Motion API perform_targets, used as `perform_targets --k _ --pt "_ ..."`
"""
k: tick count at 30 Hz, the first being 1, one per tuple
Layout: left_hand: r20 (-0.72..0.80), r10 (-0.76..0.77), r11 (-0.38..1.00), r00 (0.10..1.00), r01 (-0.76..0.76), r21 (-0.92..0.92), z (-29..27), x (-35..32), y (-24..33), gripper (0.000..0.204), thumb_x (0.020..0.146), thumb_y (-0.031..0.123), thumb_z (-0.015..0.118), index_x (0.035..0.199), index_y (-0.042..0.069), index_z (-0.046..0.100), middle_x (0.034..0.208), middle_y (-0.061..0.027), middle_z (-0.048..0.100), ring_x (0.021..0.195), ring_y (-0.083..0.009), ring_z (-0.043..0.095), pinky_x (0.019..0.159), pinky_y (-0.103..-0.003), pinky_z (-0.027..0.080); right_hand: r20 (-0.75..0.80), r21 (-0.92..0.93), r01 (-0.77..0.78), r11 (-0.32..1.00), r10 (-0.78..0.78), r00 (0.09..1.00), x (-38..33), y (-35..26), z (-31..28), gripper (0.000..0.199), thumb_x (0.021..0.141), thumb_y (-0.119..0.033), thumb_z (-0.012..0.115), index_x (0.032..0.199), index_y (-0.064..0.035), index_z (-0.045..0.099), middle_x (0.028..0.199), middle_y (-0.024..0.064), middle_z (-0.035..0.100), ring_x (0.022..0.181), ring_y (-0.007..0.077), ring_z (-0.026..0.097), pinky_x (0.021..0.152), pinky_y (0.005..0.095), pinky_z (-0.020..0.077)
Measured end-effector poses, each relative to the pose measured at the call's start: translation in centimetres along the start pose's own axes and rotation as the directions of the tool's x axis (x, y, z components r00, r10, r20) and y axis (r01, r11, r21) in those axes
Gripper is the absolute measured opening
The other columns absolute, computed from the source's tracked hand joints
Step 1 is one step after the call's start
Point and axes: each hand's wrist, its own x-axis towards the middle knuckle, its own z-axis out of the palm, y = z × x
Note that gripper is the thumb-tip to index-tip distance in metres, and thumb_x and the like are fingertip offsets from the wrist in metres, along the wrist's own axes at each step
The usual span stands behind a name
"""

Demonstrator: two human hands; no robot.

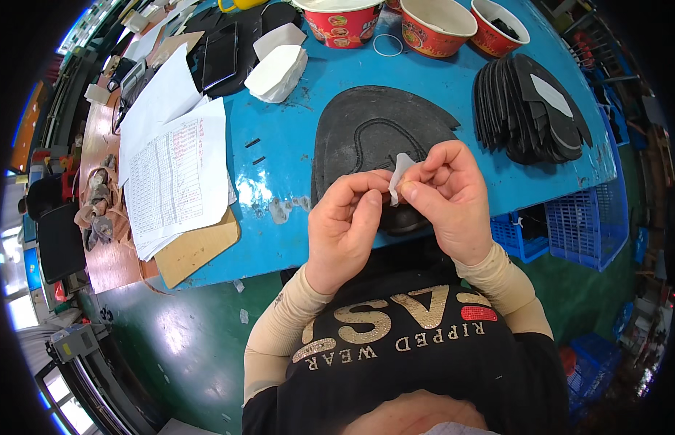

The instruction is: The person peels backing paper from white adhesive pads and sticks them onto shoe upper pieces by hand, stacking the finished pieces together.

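A small, crumpled white slip (400,172), thin like paper or film, is pinched between my two hands above the table's near edge. My left hand (346,228) holds its left side between thumb and index finger. From the other side, my right hand (450,199) grips it with bent fingers and thumb. Just beyond them lies a flat black rounded piece (370,119) with a curved raised line, perhaps a shoe part; my hands hide some of its near end. A dark rounded shape (404,220) shows below my fingers at the table edge.
At right stands a stack of black rounded pieces (497,109) with a white label. Paper bowls (437,29) line the far edge. A white wad (278,72), a phone (220,56) and printed sheets (179,170) lie left. Blue crates (587,217) sit below right.
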Motion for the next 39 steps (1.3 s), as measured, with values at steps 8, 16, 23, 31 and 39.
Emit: perform_targets --k 8,16,23,31,39 --pt "0.015 -0.031 0.999 0.999 0.030 0.022 -0.6 0.1 0.3 0.015 0.093 0.002 0.052 0.106 -0.004 0.054 0.103 -0.0062 0.060 0.092 -0.0079 0.056 0.082 -0.021 0.046 0.022 -0.057 0.008 0.998 -0.007 1.000 0.1 0.1 0.3 0.026 0.084 0.005 0.060 0.099 -0.0038 0.041 0.091 0.0058 0.058 0.082 0.0082 0.058 0.074 0.0216 0.0490" --pt "-0.023 -0.063 0.998 0.998 0.063 0.016 -0.8 -0.4 0.6 0.016 0.093 0.002 0.051 0.107 -0.005 0.055 0.096 -0.0041 0.061 0.085 -0.0048 0.055 0.074 -0.018 0.045 0.041 -0.045 0.036 0.998 -0.034 0.999 0.1 0.2 0.3 0.025 0.085 0.002 0.055 0.107 -0.0017 0.044 0.094 0.0058 0.054 0.085 0.0079 0.053 0.076 0.0240 0.0474" --pt "0.019 -0.037 0.996 0.999 0.035 0.080 -0.8 -0.8 1.5 0.015 0.093 0.000 0.050 0.106 -0.004 0.055 0.096 -0.0045 0.062 0.085 -0.0050 0.056 0.073 -0.018 0.046 0.303 -0.581 0.308 0.753 -0.151 0.941 2.3 -1.6 -1.1 0.030 0.087 -0.018 0.059 0.113 -0.0022 0.055 0.108 0.0043 0.050 0.096 0.0083 0.047 0.081 0.0240 0.0399" --pt "-0.039 -0.047 0.948 0.998 0.057 0.314 -1.2 -0.6 1.7 0.007 0.087 0.000 0.058 0.093 -0.002 0.060 0.084 -0.0033 0.065 0.074 -0.0056 0.060 0.066 -0.020 0.049 0.255 -0.269 0.036 0.962 0.036 0.966 1.7 0.3 -1.2 0.015 0.091 -0.017 0.061 0.096 -0.0039 0.054 0.083 -0.0018 0.056 0.075 0.0028 0.052 0.064 0.0188 0.0433" --pt "-0.015 -0.109 0.974 0.994 0.110 0.196 -1.4 -0.2 2.6 0.009 0.088 0.002 0.057 0.095 -0.003 0.059 0.087 -0.0048 0.065 0.079 -0.0078 0.061 0.072 -0.021 0.049 0.242 -0.192 0.043 0.980 0.005 0.970 1.7 0.2 -1.0 0.018 0.092 -0.017 0.060 0.100 -0.0042 0.051 0.088 0.0002 0.057 0.078 0.0045 0.054 0.068 0.0193 0.0451"
